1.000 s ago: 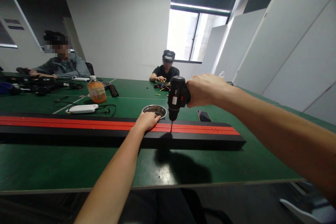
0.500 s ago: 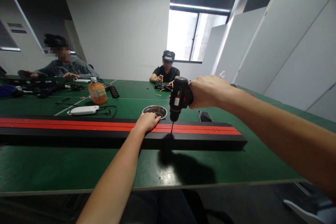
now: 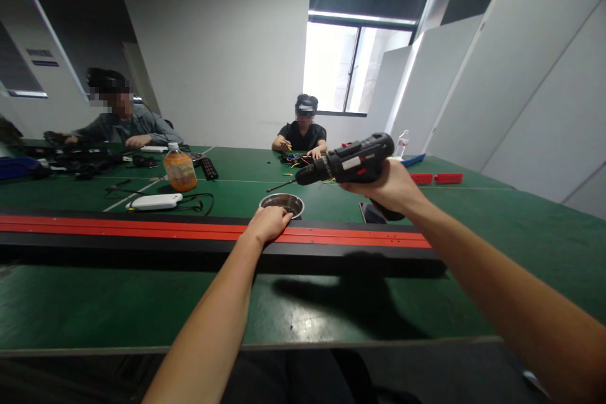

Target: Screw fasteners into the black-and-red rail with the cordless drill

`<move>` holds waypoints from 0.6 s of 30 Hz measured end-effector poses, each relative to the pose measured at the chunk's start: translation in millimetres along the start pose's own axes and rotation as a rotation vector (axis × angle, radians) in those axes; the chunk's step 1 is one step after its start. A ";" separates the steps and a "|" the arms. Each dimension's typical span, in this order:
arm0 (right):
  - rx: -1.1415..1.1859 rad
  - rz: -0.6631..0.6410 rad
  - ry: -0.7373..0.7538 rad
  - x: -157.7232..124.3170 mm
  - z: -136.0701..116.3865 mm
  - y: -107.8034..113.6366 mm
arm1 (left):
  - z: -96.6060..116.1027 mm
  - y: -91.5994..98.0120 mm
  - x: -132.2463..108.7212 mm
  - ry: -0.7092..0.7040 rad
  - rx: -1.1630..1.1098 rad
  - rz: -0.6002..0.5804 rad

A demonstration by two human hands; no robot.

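My right hand is wrapped round the grip of a black cordless drill. The drill is held nearly level above the table, its long thin bit pointing left over a round metal bowl. Small dark pieces, too small to name, lie in the bowl. My left hand rests across a long black beam with a red strip, its fingers curled at the bowl's near rim. The fingertips are partly hidden, so what they hold cannot be made out.
A phone lies behind the beam. Left of the bowl are a white device with a cord, an orange drink bottle and a black tray. Red blocks sit at right. Two people work across the green table.
My right hand has raised the drill off the red strip and turned it from bit-down to nearly level, pointing left. My left hand has stayed almost in place beside the bowl.
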State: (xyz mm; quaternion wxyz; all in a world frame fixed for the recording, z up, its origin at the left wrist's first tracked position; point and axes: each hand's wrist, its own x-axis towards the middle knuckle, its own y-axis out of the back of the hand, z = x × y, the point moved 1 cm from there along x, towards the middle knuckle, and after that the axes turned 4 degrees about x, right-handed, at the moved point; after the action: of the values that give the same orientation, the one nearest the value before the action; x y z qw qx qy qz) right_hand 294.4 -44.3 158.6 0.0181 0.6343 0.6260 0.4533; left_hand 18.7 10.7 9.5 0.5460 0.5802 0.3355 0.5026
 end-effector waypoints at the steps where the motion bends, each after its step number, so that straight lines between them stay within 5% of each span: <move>1: 0.125 0.035 -0.022 -5.5 8.3 -9.2 | 0.4 -0.1 -0.2 -0.002 0.008 -0.001; 9: 0.428 0.203 -0.248 -30.4 58.6 -65.6 | 1.8 1.5 -1.7 0.040 0.000 -0.008; 18: 0.489 0.232 -0.286 -35.2 67.2 -77.1 | 1.8 2.2 0.3 0.062 0.002 -0.034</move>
State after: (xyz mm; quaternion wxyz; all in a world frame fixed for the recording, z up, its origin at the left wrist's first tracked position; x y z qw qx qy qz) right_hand 281.5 -19.7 54.0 -0.0993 0.7445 0.6310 0.1943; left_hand 20.2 10.1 11.9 0.5433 0.5591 0.3624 0.5108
